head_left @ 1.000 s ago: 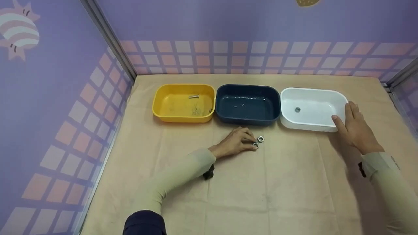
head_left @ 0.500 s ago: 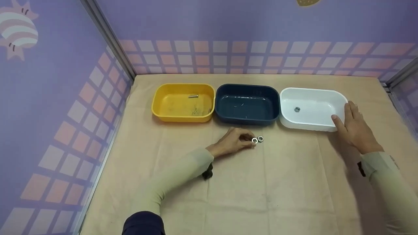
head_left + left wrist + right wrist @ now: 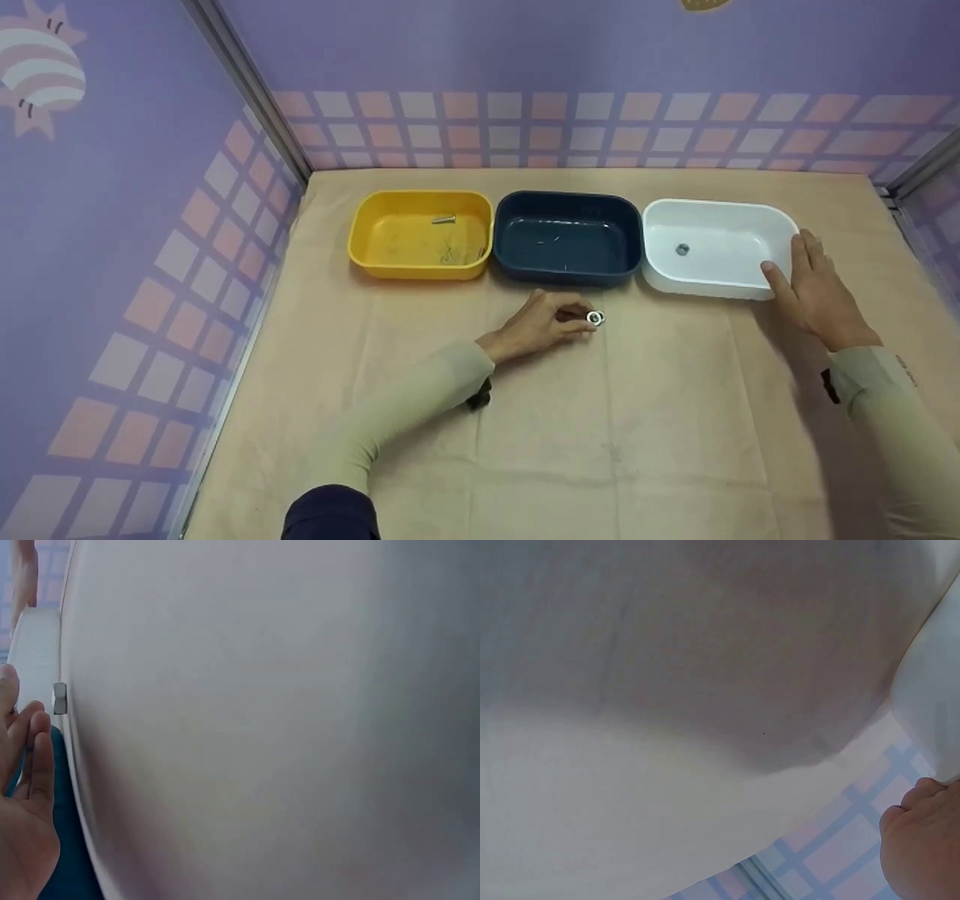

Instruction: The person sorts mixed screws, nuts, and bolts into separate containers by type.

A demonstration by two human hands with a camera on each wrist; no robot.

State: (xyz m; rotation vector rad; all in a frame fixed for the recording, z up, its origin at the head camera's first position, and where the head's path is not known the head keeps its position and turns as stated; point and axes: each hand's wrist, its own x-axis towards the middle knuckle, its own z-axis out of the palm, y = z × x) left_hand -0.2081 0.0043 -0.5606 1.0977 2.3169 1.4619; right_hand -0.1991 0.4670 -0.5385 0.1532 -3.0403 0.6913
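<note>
In the head view my left hand (image 3: 536, 326) pinches a small metal nut (image 3: 595, 318) between thumb and fingertips, just in front of the dark blue bin (image 3: 568, 280). A second nut (image 3: 60, 698) sits on the cloth just beyond the fingertips in the left wrist view; the head view shows it mostly covered by the held one. My right hand (image 3: 821, 304) rests against the right end of the white bin (image 3: 709, 291), fingers straight and thumb near the front corner of the rim. A single nut (image 3: 682, 249) lies in the white bin.
To the left, a yellow bin (image 3: 420, 273) holds a bolt (image 3: 444, 220) and several thin metal pieces (image 3: 451, 256). Small slivers (image 3: 556, 239) lie in the dark blue bin. The bins stand side by side on a beige cloth (image 3: 555, 435), with patterned walls (image 3: 562, 60) behind and beside.
My left hand has gripped one of the two nuts, tilted it up and shifted it slightly right, in front of the other. The right hand has stayed at the white bin.
</note>
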